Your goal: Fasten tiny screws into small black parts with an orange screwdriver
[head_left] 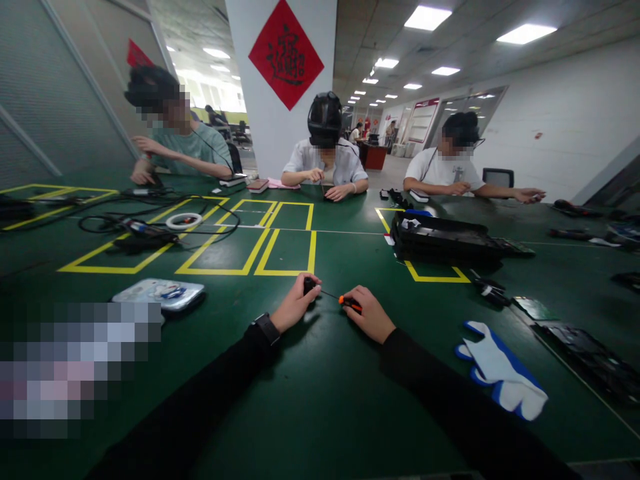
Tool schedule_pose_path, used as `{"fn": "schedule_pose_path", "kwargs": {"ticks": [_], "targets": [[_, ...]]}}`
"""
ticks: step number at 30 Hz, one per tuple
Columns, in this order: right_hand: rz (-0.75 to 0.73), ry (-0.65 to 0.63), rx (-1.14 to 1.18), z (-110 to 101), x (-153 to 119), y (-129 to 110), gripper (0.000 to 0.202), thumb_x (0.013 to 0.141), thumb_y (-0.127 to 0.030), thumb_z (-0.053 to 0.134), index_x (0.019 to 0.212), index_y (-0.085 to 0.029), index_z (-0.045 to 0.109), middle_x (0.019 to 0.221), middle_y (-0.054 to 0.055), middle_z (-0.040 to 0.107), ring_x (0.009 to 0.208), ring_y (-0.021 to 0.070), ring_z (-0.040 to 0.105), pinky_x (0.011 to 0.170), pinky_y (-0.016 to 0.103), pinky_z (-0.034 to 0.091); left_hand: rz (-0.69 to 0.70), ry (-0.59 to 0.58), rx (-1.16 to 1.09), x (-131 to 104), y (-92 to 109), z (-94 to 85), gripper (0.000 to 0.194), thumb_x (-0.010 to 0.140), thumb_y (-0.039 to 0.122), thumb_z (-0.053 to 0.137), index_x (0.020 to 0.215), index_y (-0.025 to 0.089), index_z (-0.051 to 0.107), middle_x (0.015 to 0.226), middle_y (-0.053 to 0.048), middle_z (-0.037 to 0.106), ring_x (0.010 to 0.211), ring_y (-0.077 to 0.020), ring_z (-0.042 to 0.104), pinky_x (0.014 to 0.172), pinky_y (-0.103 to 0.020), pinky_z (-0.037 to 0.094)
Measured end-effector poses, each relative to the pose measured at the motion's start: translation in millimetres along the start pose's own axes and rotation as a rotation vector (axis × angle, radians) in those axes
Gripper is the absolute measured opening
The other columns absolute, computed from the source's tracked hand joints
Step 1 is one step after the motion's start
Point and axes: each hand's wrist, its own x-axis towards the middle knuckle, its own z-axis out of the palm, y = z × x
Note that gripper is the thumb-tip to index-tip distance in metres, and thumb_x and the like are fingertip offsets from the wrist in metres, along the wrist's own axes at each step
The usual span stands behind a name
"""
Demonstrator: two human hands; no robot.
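Observation:
Above the middle of the green table, my right hand [371,315] is closed around an orange-and-black screwdriver [343,300]. Its thin shaft points left, and the tip reaches a small black part [309,287]. That part is gripped between the thumb and fingers of my left hand [294,308]; its exact kind is too small to make out. Whether the tip sits in a screw cannot be seen. A dark watch [267,328] is on my left wrist.
Yellow tape rectangles [285,272] mark the table [320,413]. Cables [143,237] and a phone-like case [160,293] lie left; a black housing [445,240], circuit board [534,308] and white-blue gloves [500,367] lie right. Three people sit opposite, including one person [326,160] in the middle.

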Motion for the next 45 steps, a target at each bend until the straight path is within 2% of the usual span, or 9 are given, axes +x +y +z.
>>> {"fn": "schedule_pose_path", "kwargs": {"ticks": [3,7,13,19,24,27,32,37,45], "targets": [[0.006,0.0,-0.011,-0.9,0.7,-1.6,0.015,0.08,-0.025,0.052,0.093,-0.018,0.057,0.091,0.005,0.052,0.089,0.0169,0.046,0.082,0.032,0.037,0.008,0.022,0.023,-0.2,0.7,1.7,0.023,0.083,0.035,0.043,0.1,0.019,0.043,0.1,-0.003,0.052,0.085,-0.012,0.049,0.076,-0.026,0.04],[0.02,0.012,0.004,-1.7,1.3,-2.3,0.015,0.084,-0.02,0.044,0.087,-0.017,0.058,0.089,0.005,0.052,0.087,0.0161,0.046,0.081,0.032,0.037,0.039,0.034,0.064,0.2,0.5,2.2,0.021,0.083,0.033,0.042,0.099,0.019,0.044,0.098,-0.003,0.051,0.088,-0.0127,0.049,0.083,-0.028,0.038],[0.01,0.053,0.082,-3.2,0.9,-0.3,0.011,0.08,-0.019,0.05,0.089,-0.017,0.056,0.091,0.005,0.052,0.087,0.0155,0.048,0.081,0.031,0.039,0.099,0.038,0.095,2.4,-2.0,0.3,0.016,0.081,0.027,0.045,0.094,0.019,0.047,0.104,-0.005,0.051,0.103,-0.0155,0.046,0.095,-0.033,0.032],[0.052,0.055,0.117,-4.6,0.7,-2.2,0.016,0.078,-0.021,0.053,0.093,-0.017,0.056,0.09,0.004,0.053,0.084,0.015,0.049,0.078,0.03,0.041,0.047,-0.007,0.01,1.2,-1.2,-0.9,0.021,0.081,0.03,0.046,0.099,0.019,0.046,0.102,-0.005,0.054,0.096,-0.0146,0.051,0.09,-0.033,0.037],[0.058,0.062,0.069,-5.0,2.1,-3.4,0.015,0.083,-0.019,0.044,0.086,-0.017,0.059,0.089,0.006,0.055,0.089,0.0163,0.048,0.082,0.033,0.038,0.005,-0.002,-0.021,1.5,-1.0,-1.7,0.025,0.079,0.03,0.049,0.101,0.018,0.046,0.102,-0.005,0.056,0.095,-0.0144,0.052,0.087,-0.032,0.039],[0.044,0.057,0.062,-4.2,2.2,-1.8,0.014,0.083,-0.019,0.045,0.086,-0.017,0.059,0.089,0.006,0.055,0.089,0.0162,0.047,0.082,0.032,0.037,-0.004,0.004,-0.007,2.1,-2.0,-1.7,0.024,0.078,0.031,0.05,0.098,0.018,0.048,0.1,-0.005,0.057,0.094,-0.0148,0.053,0.087,-0.032,0.039],[0.052,0.048,0.057,-2.4,1.5,0.0,0.013,0.08,-0.019,0.05,0.092,-0.017,0.056,0.09,0.005,0.055,0.089,0.0162,0.047,0.081,0.031,0.037,0.007,0.024,0.02,2.1,-1.2,-1.7,0.023,0.078,0.033,0.05,0.096,0.018,0.049,0.099,-0.004,0.057,0.092,-0.0151,0.052,0.086,-0.032,0.039],[0.08,0.024,0.022,-1.1,1.5,-2.6,0.012,0.081,-0.017,0.046,0.09,-0.017,0.054,0.088,0.005,0.055,0.084,0.0162,0.046,0.077,0.03,0.037,0.03,0.006,0.031,1.3,1.2,-1.9,0.023,0.078,0.034,0.05,0.096,0.018,0.049,0.097,-0.003,0.057,0.091,-0.0151,0.052,0.086,-0.032,0.039],[0.052,0.008,0.009,-2.3,0.4,-4.4,0.017,0.082,-0.015,0.042,0.095,-0.016,0.054,0.091,0.006,0.054,0.087,0.0167,0.046,0.08,0.031,0.037,0.017,0.012,0.03,1.8,0.4,-1.0,0.022,0.079,0.033,0.049,0.095,0.019,0.049,0.098,-0.004,0.057,0.093,-0.0155,0.052,0.087,-0.033,0.038]]}}
